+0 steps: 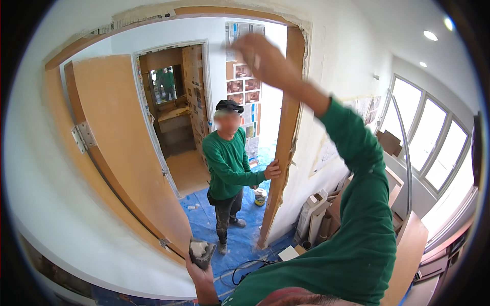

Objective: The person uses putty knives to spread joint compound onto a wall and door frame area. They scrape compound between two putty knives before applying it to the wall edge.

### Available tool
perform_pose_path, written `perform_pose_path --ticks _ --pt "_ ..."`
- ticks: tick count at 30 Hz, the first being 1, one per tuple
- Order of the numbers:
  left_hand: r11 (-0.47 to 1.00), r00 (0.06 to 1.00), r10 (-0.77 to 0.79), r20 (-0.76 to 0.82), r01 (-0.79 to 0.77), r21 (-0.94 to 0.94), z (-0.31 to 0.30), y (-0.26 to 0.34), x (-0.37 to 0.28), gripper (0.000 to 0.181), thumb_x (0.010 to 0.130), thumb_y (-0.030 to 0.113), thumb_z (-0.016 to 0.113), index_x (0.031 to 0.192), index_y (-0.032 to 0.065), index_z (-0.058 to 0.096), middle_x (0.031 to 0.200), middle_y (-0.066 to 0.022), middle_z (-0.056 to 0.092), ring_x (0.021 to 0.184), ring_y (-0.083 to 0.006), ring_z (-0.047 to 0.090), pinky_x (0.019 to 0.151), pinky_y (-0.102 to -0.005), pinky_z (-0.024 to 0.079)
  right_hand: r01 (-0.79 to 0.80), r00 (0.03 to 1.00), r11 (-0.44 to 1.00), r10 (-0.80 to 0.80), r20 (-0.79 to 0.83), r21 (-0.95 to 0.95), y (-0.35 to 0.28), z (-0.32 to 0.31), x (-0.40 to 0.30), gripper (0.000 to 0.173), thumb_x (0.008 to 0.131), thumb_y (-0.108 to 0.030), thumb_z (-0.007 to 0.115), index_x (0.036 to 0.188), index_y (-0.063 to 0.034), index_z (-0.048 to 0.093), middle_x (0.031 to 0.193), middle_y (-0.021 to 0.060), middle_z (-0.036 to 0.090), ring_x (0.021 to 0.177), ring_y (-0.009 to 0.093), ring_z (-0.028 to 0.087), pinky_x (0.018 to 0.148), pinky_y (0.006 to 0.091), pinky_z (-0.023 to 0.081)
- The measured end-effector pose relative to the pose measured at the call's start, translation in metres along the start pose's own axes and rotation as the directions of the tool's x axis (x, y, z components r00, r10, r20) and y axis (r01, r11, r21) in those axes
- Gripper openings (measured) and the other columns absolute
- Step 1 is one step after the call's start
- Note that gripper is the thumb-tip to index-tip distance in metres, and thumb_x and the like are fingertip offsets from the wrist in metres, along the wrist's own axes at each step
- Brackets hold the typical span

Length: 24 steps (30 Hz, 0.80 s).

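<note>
Low in front of me, my left hand [199, 272] holds up a dark grey container [202, 254] with off-white paste inside. My right hand [257, 57] is raised high, in front of the upper part of the doorway. Motion blurs its bent fingers, and whether they hold a thin tool is not clear. To its right stands the wooden door jamb [291, 95], its outer edge ragged against the wall. The wooden head of the frame [229, 12] runs overhead, with patchy filler on the wall above it.
A person in a green top [226, 160] stands in the doorway, one hand on the right jamb. A wooden door [115, 114] hangs open at left on metal hinges [84, 136]. Blue sheeting [203, 218] covers the floor, with a paint can [260, 197], black cable [245, 269] and leaning boards [325, 222].
</note>
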<state>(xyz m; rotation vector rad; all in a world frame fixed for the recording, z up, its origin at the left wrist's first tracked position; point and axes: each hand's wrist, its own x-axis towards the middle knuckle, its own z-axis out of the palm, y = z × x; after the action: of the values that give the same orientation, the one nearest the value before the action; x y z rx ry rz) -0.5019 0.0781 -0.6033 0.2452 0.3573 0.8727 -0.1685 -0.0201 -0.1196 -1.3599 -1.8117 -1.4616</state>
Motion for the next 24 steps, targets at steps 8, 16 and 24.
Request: perform_pose_path --ticks 8,16,24 --pt "0.979 0.891 -0.201 0.408 0.196 0.053 0.161 0.026 -0.024 0.047 0.102 0.040 0.047 0.131 0.0032 0.054 0.121 -0.0100 0.065 0.108 -0.0230 0.065 0.093 -0.0400 0.054 0.131 0.948 0.585 -0.310 0.072 0.800 -0.224 0.021 -0.158 0.056 0.082 -0.012 0.062 0.137 -0.0082 0.055 0.128 0.0155 0.051 0.129 0.035 0.048 0.112 0.0525 0.037" --pt "0.992 0.954 0.020 0.298 -0.057 0.115 0.157 0.019 -0.022 0.047 0.102 0.045 0.047 0.132 0.0088 0.054 0.123 -0.0060 0.064 0.109 -0.0224 0.063 0.096 -0.0433 0.050 -0.026 0.959 0.841 -0.132 0.252 0.540 -0.160 0.057 -0.195 0.070 0.065 -0.001 0.063 0.134 -0.0080 0.056 0.126 0.0162 0.054 0.123 0.034 0.050 0.108 0.0521 0.036" --pt "-0.214 0.155 0.731 0.665 -0.873 0.439 0.146 0.017 0.017 0.055 0.106 0.042 0.034 0.121 -0.0084 0.051 0.115 -0.0183 0.060 0.101 -0.0291 0.064 0.085 -0.0377 0.054 -0.370 0.140 -0.896 0.205 0.969 0.243 -0.204 -0.009 -0.153 0.026 0.098 -0.019 0.054 0.118 -0.0025 0.056 0.103 0.0087 0.068 0.087 0.020 0.070 0.079 0.0346 0.058"
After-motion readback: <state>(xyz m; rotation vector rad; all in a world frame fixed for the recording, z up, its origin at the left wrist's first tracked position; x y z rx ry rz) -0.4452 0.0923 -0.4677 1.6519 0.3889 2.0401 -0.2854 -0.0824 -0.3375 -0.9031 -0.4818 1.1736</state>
